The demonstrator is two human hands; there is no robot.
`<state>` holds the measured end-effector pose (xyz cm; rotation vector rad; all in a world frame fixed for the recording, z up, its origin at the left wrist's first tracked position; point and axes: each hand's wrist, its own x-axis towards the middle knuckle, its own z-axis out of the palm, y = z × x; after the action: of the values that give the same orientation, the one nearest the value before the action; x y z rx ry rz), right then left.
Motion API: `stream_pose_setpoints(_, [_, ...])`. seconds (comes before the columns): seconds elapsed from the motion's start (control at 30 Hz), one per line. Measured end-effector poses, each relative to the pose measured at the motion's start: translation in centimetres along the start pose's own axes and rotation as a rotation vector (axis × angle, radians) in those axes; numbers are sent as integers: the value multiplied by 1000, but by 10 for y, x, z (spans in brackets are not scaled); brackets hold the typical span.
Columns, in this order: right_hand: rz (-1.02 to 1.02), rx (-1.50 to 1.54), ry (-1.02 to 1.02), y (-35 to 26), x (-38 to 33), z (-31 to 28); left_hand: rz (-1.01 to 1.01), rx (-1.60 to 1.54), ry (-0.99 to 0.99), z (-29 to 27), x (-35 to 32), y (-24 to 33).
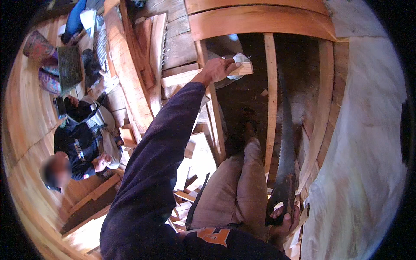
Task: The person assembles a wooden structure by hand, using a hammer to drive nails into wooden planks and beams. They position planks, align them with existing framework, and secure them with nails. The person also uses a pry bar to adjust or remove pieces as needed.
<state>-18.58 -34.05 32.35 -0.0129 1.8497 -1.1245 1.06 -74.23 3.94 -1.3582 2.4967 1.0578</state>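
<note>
My left hand (215,70) reaches far forward, its fingers closed over a light wooden strip (180,78). The strip lies crosswise over an upright plank edge, and its squared end sticks out past my fingers. Something white and crumpled (239,59) shows just behind that end. Low on the right, my right hand (287,221) grips the handle of a handsaw (286,149). The long dark blade points away from me, teeth toward the left, beside a narrow wooden batten (270,99). Part of the saw's handle is hidden by my fingers.
My legs (229,186) stand down among the framing, over a dark recess. Wide boards (260,21) cross the far side. A pale sheet (355,151) covers the right. Long planks (123,65) lean at left, near a seated person (86,138). Wood offcuts (186,197) lie below my left arm.
</note>
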Motion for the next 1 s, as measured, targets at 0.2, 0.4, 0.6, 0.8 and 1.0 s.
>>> stream_pose_setpoints(0.2, [-194,-142,-47,13,8,5,-97,63,85,21,-5,-22])
stream_pose_setpoints(0.4, [-159,-61,-85,8,14,14,-154,-84,58,-6,-14,-15])
stream_pose_setpoints(0.6, [-180,-206,-191,1,18,18,-138,-78,21,-12,-17,-22])
stream_pose_setpoints(0.8, [-142,-418,-160,9,25,45,-236,-77,-37,-4,-6,-19])
stream_pose_setpoints(1.0, [-209,-511,-295,-7,38,95,-294,35,-36,4,-14,-11])
